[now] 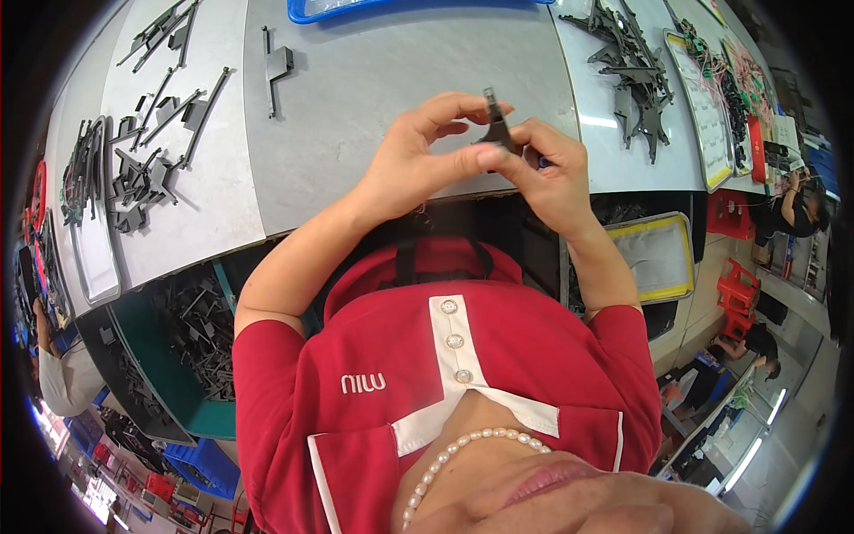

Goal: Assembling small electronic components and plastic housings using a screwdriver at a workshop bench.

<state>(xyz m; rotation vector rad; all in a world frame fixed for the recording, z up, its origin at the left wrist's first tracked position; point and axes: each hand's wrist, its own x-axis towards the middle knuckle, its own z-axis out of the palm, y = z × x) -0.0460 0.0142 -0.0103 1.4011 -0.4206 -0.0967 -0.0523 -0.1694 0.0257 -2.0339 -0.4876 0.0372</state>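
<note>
Head view: a dark plastic bracket (498, 132) is held up above the near side of the grey work surface (356, 71), between the person's two hands. The left hand (436, 147) is closed on it, thumb in front and fingers curled behind, while the right hand (551, 173) pinches it from the other side; its exact fingertip contacts are partly hidden. Holding it from both sides, close to the body, probably keeps so slim a piece steady and easy to turn. One long black bracket (277, 71) lies apart to the left, and loose black parts (178, 111) are spread farther left, a tangled black pile (636, 76) on the right, perhaps to keep both groups within reach of either arm. The front table edge (311, 230) runs beneath the forearms, so low moves toward the body could catch it. Forward, the bare stretch of grey gives the hands room up to the blue tray (356, 11) at the far side; sideways, the right has less open room before the pile than the left has before the lone bracket.
</note>
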